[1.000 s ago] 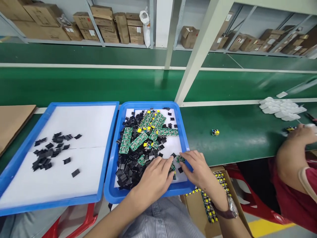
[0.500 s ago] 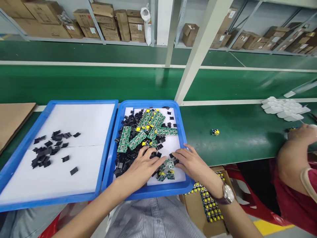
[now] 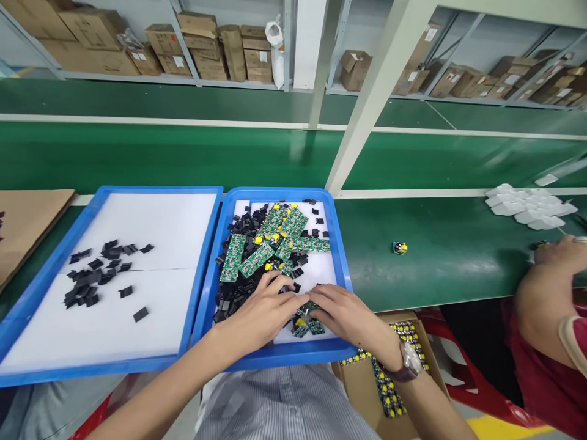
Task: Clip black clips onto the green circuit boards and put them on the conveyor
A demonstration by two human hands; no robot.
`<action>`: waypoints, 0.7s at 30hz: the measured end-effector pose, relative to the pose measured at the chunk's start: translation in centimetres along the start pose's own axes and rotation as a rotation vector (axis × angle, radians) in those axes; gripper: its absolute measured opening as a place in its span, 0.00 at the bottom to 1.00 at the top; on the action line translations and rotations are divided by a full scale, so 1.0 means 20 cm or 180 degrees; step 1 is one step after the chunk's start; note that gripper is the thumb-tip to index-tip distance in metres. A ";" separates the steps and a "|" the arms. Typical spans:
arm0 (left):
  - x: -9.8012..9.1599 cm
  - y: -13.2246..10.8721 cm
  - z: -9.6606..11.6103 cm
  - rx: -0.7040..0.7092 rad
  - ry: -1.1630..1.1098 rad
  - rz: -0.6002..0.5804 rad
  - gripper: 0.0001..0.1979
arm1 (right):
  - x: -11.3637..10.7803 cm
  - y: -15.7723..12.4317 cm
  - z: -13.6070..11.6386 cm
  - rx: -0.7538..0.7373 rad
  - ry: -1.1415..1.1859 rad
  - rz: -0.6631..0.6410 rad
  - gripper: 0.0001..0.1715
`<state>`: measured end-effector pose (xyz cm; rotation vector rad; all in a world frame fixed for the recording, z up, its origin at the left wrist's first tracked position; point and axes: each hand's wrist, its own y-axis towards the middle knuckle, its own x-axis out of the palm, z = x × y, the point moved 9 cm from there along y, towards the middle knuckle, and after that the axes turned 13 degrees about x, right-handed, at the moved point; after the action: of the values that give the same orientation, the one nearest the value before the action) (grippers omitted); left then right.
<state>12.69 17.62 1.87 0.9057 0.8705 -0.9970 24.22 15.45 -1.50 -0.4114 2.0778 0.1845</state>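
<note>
My hands meet over the near part of a blue-rimmed tray (image 3: 342, 244). My left hand (image 3: 270, 302) has bent fingers over the black pieces, its thumb reaching to the right; whatever is in its grip is hidden. The fingers of my right hand (image 3: 342, 308) close around a small green circuit board (image 3: 308, 307), touching or nearly touching the left thumb. Just below them lie loose small boards (image 3: 316, 327), one with a yellow part (image 3: 300, 322). Farther up the tray, long green circuit board strips (image 3: 257, 259) with yellow components rest on a heap of small black plastic pieces (image 3: 233, 302).
Left of it stands a second blue tray (image 3: 183, 330) with scattered black pieces (image 3: 87, 284). A single small board (image 3: 400, 247) sits on the green bench (image 3: 440, 275), white plastic trays (image 3: 527, 205) beyond. At right is a co-worker's arm (image 3: 541, 305); a carton of boards (image 3: 362, 403) stands below.
My right hand has moved left and slightly down, from the tray's right side onto the small boards, closing up to my left hand. The left hand stays almost in place.
</note>
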 end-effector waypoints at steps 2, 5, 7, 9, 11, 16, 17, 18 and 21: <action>-0.04 0.01 0.00 -0.0018 0.0004 0.0125 0.17 | -0.05 -0.01 0.02 0.0087 0.0147 0.0216 0.17; -0.07 0.02 -0.01 -0.0110 -0.0268 0.0259 0.14 | -0.13 -0.09 0.08 0.0319 0.0335 0.0526 0.18; -0.05 0.04 -0.03 -0.0216 -0.0584 0.0296 0.14 | -0.13 -0.15 0.09 0.0442 0.0126 0.0486 0.18; -0.02 0.08 -0.05 -0.0329 -0.0750 0.0286 0.15 | -0.09 -0.18 0.09 0.0599 -0.0300 0.0413 0.17; 0.02 0.13 -0.06 -0.0294 -0.0690 0.0162 0.14 | -0.04 -0.18 0.09 0.0852 -0.0653 0.0368 0.19; 0.12 0.21 -0.02 0.0074 -0.0443 -0.0334 0.10 | 0.05 -0.16 0.11 0.1262 -0.0930 0.0110 0.26; 0.13 0.21 -0.02 0.0082 -0.0423 -0.0355 0.09 | 0.06 -0.16 0.12 0.1273 -0.0960 0.0113 0.23; 0.13 0.20 -0.03 0.0088 -0.0395 -0.0353 0.10 | 0.05 -0.17 0.12 0.1247 -0.0976 0.0134 0.19; 0.14 0.23 -0.05 0.0219 -0.0251 -0.0333 0.16 | 0.04 -0.20 0.09 0.0906 -0.0879 0.0228 0.16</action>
<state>17.62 18.89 0.03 0.8799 0.8279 -1.1516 26.73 12.04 -3.01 -0.1294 1.8131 -0.0136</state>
